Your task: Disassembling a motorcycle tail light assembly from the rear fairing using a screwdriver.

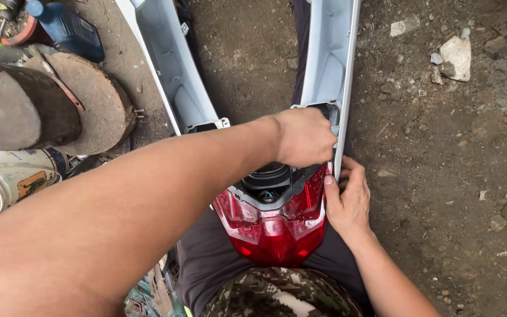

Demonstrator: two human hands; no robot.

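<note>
Here, a red tail light (274, 226) sits low in the middle of the view, on the person's lap, with two long pale grey plastic panels (330, 64) going up from it toward 11 and 1 o'clock. The left hand (305, 138) is curled tight at the bottom end of the 1 o'clock panel, right above the light; I cannot tell what its fingertips pinch. The right hand (348, 196) is at 3 o'clock of the light, fingers pressed together against the panel's thin edge. The light looks shiny, hard and smooth, so it may slip and could crack if dropped. The panels look light and a bit bendy; holding them by the edges near the joint seems safest. At 9 o'clock lie a rough log (22, 108) and an old paint can (4, 182) on brown dirt (441, 147).
</note>
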